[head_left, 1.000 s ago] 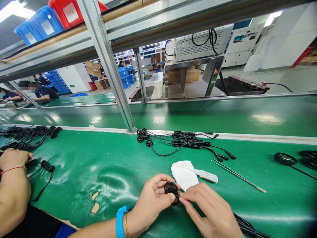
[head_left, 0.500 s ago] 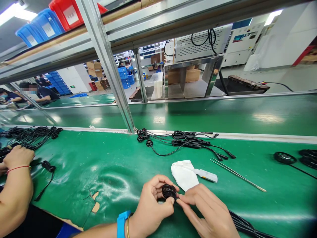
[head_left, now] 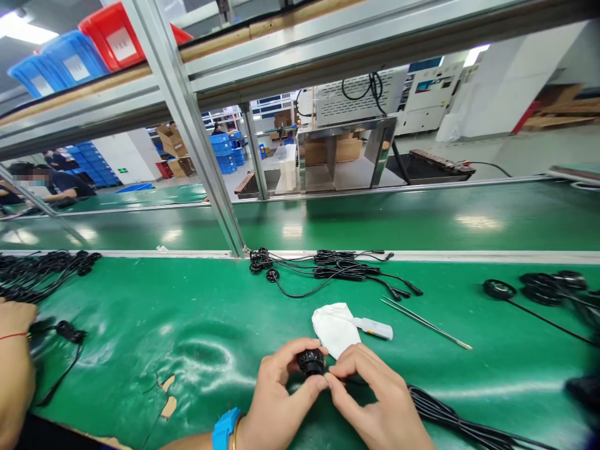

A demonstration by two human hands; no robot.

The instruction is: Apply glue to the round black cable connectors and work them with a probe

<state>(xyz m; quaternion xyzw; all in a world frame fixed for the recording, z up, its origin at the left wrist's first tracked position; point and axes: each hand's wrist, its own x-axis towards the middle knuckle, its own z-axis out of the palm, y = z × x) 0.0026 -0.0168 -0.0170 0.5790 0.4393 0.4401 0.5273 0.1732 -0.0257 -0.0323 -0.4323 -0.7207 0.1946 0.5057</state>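
Observation:
My left hand [head_left: 276, 390], with a blue band at the wrist, grips a black round ribbed part [head_left: 311, 361] between thumb and fingers. Close beside it, my right hand [head_left: 375, 390] pinches at the black cable by the part's lower edge; the exact grip point is hidden by the fingertips. From under my right hand a bundle of black cable [head_left: 450, 419] runs off to the lower right. Just beyond my hands lies a white cloth [head_left: 335, 328], touching a small clear bottle [head_left: 375, 328]. Metal tweezers [head_left: 426, 322] rest to the right of these.
Several black cables with round heads [head_left: 344, 269] lie near the white rail. More cables [head_left: 51, 272] are heaped at far left, beside a co-worker's arm [head_left: 14, 369]. Black round parts [head_left: 499, 289] sit at right. A metal post [head_left: 201, 137] rises behind the green mat [head_left: 197, 337], which is torn at left.
The black part has been tilted in my left hand, so its side faces me more. My right fingers have shifted at the cable. The whole view has swung slightly right.

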